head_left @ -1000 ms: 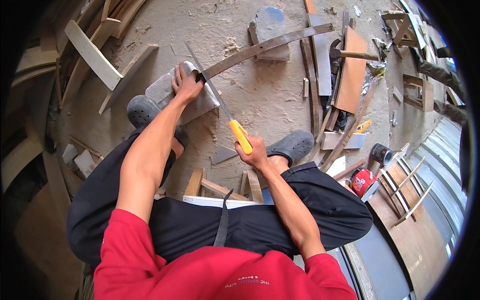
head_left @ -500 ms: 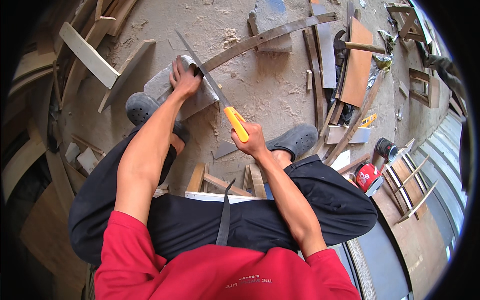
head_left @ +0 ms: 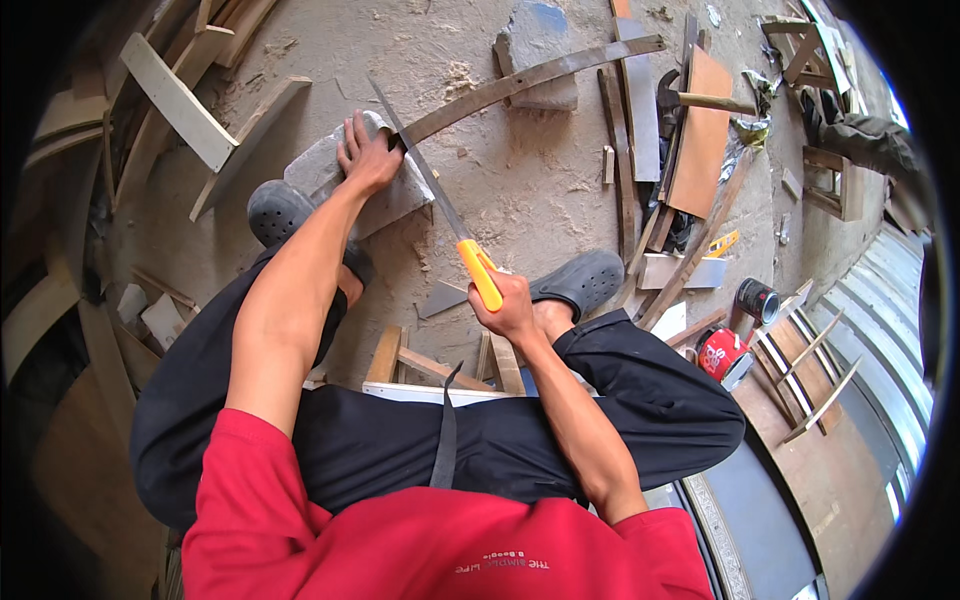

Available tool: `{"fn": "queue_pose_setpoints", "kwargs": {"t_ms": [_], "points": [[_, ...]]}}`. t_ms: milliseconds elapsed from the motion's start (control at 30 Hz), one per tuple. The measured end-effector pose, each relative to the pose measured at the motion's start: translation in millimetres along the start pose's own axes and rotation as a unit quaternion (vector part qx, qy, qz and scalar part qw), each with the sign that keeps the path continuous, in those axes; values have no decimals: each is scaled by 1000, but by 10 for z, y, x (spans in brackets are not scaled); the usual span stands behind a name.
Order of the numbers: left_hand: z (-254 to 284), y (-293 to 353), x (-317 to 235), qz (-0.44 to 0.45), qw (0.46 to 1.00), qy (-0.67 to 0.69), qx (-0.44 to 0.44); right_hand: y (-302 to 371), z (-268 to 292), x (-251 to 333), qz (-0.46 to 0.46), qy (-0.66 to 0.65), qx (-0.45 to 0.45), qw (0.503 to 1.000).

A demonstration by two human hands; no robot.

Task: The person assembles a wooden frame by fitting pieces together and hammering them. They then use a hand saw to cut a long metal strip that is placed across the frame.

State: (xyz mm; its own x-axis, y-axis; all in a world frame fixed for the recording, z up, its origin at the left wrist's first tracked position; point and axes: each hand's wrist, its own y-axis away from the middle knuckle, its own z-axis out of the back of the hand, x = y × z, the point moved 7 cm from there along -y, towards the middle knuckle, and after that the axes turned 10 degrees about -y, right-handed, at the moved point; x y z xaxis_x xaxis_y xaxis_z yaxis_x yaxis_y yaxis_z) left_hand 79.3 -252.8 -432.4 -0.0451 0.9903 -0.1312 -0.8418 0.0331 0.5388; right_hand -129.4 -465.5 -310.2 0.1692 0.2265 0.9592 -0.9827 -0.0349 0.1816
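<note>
My right hand [head_left: 504, 306] is closed round the yellow handle of a handsaw [head_left: 440, 195]. The saw's blade slants up and left, lying across a long wooden strip [head_left: 530, 75] near its left end. That end rests on a pale concrete block [head_left: 405, 200], where my left hand [head_left: 370, 158] presses it down with fingers reaching over the block. Part of the strip's end is hidden under this hand. Farther right, the strip spans a second concrete block [head_left: 540, 50] with a bluish top.
Wooden boards [head_left: 180, 105] crowd the left side. To the right are a hammer [head_left: 700, 100], an orange-brown panel [head_left: 700, 140], a red can [head_left: 722, 352] and a dark can [head_left: 757, 299]. A wooden frame [head_left: 385, 355] sits before my lap. Another person's arm [head_left: 870, 145] shows far right.
My right hand has drawn the handsaw a little down and toward me, its blade still across the strip. My left hand stays on the strip's end.
</note>
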Motion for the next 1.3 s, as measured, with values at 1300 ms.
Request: {"fn": "queue_pose_setpoints", "kwargs": {"t_ms": [1300], "points": [[157,234,-57,-12,999,37,-29,80,154,743,-106,67,-40,991]]}}
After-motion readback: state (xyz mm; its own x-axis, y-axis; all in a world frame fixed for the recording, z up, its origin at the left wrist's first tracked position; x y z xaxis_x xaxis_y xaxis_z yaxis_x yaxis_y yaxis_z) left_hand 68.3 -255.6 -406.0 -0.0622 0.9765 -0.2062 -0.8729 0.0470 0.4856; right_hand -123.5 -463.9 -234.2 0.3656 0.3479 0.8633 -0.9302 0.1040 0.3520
